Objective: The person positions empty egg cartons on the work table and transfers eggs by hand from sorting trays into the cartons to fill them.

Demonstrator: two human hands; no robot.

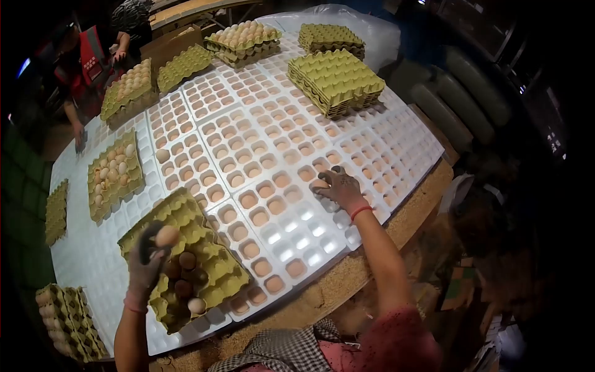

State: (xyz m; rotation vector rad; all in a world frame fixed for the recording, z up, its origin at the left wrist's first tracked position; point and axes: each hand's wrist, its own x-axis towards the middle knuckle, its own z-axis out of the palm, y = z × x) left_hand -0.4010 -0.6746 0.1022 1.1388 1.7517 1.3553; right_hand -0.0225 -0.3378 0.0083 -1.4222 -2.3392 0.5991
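My left hand (144, 266), in a grey glove, grips a light brown egg (167, 236) over a yellow-green pulp egg tray (224, 273). Below the hand, that tray carries several brown eggs and one pale egg (196, 305). Farther right, my gloved right hand (341, 190) reaches down to a white foam tray (291, 218) with many square pockets. Its fingers are bent round an egg (319, 185) at one pocket, partly hidden by the fingertips. Many pockets around it hold eggs; shiny bare pockets lie just in front.
Stacked pulp trays (338, 77) stand at the back right. Egg-filled trays (243, 36) are at the back, with another tray of eggs (111, 173) at left. A person in a red vest (92, 59) is at the far left. Sawdust-like litter (338, 288) lines the near edge.
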